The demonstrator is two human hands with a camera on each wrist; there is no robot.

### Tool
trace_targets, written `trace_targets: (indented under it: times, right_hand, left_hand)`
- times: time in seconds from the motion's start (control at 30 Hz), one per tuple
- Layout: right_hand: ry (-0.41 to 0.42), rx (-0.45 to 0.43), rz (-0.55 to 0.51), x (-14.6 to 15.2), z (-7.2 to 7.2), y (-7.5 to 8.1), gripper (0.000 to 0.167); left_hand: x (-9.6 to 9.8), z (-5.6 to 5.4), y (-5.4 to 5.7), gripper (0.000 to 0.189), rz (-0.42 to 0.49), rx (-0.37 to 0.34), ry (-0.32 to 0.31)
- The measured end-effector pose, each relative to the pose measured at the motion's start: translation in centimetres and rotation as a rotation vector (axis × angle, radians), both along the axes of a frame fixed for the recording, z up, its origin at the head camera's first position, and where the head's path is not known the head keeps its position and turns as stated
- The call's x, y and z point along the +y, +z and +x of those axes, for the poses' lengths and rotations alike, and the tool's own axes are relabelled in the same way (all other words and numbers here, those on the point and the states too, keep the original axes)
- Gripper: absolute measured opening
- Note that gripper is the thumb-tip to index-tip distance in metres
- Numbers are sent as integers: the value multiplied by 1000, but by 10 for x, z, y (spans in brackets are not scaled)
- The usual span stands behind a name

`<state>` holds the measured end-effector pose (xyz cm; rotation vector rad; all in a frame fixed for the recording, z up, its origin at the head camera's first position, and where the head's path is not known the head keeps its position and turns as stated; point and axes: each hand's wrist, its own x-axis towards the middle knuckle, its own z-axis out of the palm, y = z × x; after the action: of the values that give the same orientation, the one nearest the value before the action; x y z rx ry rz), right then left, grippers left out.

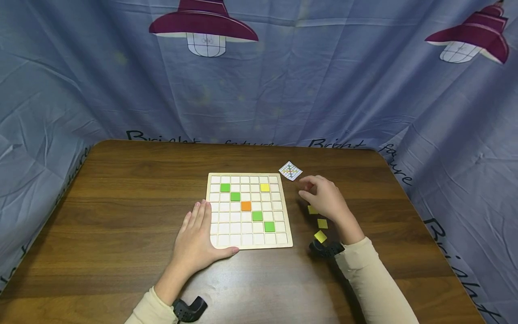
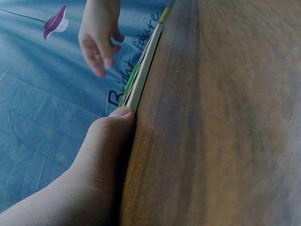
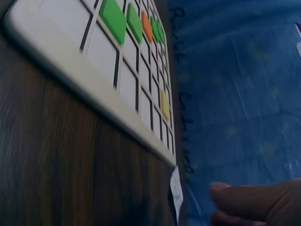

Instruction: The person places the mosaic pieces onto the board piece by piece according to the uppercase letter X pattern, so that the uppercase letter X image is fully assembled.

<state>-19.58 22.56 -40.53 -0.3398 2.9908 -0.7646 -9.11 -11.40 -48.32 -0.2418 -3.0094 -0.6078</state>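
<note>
A square wooden grid board (image 1: 226, 228) lies on the table. My left hand (image 1: 195, 238) rests at its lower-left corner, fingers straight along the left edge and thumb against the near edge. Set in the white cells are several green tiles (image 1: 257, 216) in a diagonal, with an orange tile (image 1: 246, 206) at their middle. A single yellow tile (image 1: 265, 187) sits near the top right. My right hand (image 1: 323, 195) is raised right of the board, fingers loosely bent, nothing visible between them. Loose yellow tiles (image 1: 322, 223) lie below it, partly hidden by the hand.
A small card (image 1: 290, 171) printed with a coloured grid lies by the board's far right corner. The brown wooden table (image 1: 133, 216) ends at a blue curtain (image 1: 283, 90) behind. Each wrist carries a black device (image 1: 190, 310).
</note>
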Motion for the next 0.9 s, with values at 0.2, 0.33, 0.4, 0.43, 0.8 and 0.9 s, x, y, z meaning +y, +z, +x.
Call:
trace_targets:
  times: [0.2, 0.33, 0.4, 0.43, 0.8, 0.9]
  right_hand:
    - [33, -99, 91, 21, 10, -4, 41]
    - [50, -129, 148, 29, 15, -7, 40]
    - [52, -132, 162, 32, 16, -9, 38]
    - [49, -132, 164, 33, 17, -10, 37]
    - [35, -113, 74, 36, 15, -22, 16]
    - [28, -130, 22, 33, 11, -25, 18]
  left_hand:
    - [0, 1, 1, 142, -4, -6, 1]
    - [0, 1, 1, 142, -6, -3, 0]
    - [0, 0, 1, 142, -6, -1, -1]
    - [0, 0, 1, 142, -6, -1, -2]
    - [0, 0, 1, 142, -5, -8, 0]
    - [0, 0, 2, 143, -8, -6, 0]
